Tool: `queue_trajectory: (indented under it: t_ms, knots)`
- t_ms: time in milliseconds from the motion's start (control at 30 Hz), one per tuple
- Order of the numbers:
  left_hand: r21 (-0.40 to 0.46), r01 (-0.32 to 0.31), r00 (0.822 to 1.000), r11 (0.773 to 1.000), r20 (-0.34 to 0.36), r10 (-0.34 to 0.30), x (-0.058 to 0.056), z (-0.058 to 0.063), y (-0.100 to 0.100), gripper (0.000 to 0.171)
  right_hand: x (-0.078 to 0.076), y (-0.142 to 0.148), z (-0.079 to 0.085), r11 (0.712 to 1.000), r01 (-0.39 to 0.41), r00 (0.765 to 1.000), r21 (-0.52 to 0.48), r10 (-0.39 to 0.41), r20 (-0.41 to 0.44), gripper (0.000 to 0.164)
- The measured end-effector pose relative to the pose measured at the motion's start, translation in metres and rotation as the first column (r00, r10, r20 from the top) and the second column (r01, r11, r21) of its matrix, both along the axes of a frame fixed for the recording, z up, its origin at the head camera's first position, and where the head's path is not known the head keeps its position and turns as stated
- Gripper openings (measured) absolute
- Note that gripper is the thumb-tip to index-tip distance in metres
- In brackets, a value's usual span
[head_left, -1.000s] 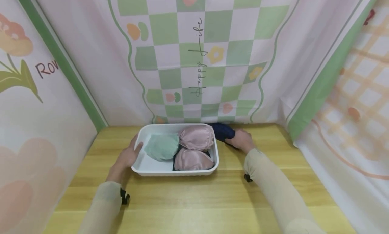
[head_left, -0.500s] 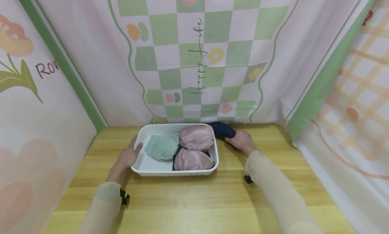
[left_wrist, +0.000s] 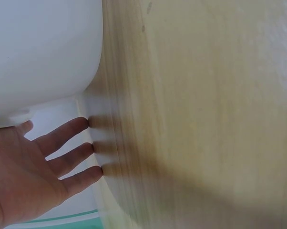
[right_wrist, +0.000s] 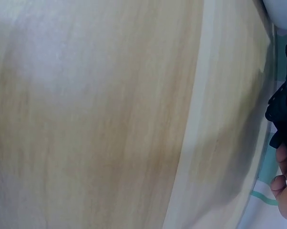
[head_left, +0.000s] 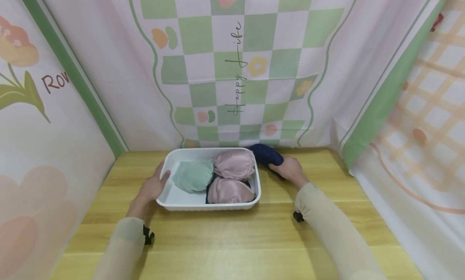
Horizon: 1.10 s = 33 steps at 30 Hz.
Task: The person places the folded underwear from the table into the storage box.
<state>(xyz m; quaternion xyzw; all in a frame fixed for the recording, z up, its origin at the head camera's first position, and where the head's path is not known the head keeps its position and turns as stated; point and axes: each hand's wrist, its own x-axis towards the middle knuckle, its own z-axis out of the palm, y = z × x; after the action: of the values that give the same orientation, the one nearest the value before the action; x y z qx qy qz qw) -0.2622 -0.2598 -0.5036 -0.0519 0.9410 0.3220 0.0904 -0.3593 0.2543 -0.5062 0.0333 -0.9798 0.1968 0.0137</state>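
My left hand point(head_left: 150, 188) holds the left end of a white plastic tray point(head_left: 181, 206), thumb over the rim. Its other fingers point(left_wrist: 69, 160) spread outside the wall in the left wrist view. Folded bras lie in the tray: a mint green one point(head_left: 193, 175) left of centre, a pink one point(head_left: 235, 165) at the back right and another pink satin one point(head_left: 230, 191) with dark edging in front of it. Behind the tray's right end, my right hand point(head_left: 290, 169) grips a navy bra point(head_left: 267, 154); dark straps point(right_wrist: 277, 107) hang from it in the right wrist view.
Everything is on a yellow wood-grain table point(head_left: 225, 239). A green and white checked curtain point(head_left: 243, 82) hangs right at its back edge. Printed curtains also close in the left side point(head_left: 54, 150) and right side point(head_left: 417, 183).
My right hand has shifted slightly to the right, and the navy bra in it has risen a little behind the tray. The left hand, the tray and the bras inside look unchanged.
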Motion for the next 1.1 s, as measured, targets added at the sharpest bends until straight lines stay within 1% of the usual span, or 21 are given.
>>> queue_trajectory:
  t_ms: [133, 367, 500, 733, 1000, 1100]
  knots:
    - [-0.013, 0.001, 1.000, 1.000, -0.007, -0.001, 0.000, 0.000, 0.000, 0.075, 0.000, 0.002, 0.000, 1.000, 0.004, 1.000, -0.011, -0.004, -0.023, 0.067]
    - [-0.025, 0.007, 1.000, 1.000, -0.010, -0.008, -0.001, 0.002, 0.001, 0.074, 0.004, 0.002, 0.008, 0.999, 0.005, 0.998, -0.051, -0.008, -0.058, 0.065]
    - [-0.040, 0.013, 1.000, 0.999, -0.016, -0.014, -0.001, 0.004, 0.002, 0.075, 0.004, 0.003, 0.009, 0.998, 0.005, 0.996, -0.068, -0.011, -0.086, 0.064]
    - [-0.024, 0.009, 1.000, 1.000, -0.001, -0.009, -0.001, 0.002, 0.002, 0.075, 0.007, 0.005, 0.009, 0.995, 0.009, 0.993, -0.098, -0.021, -0.119, 0.063]
    - [-0.008, 0.008, 1.000, 1.000, 0.008, -0.008, 0.001, 0.002, 0.001, 0.075, 0.012, 0.004, 0.017, 0.990, -0.012, 0.986, -0.143, -0.012, -0.165, 0.056]
    - [-0.001, 0.007, 1.000, 1.000, 0.011, -0.007, 0.002, 0.002, 0.002, 0.074, 0.013, 0.003, 0.019, 0.987, -0.018, 0.985, -0.162, -0.009, -0.170, 0.057]
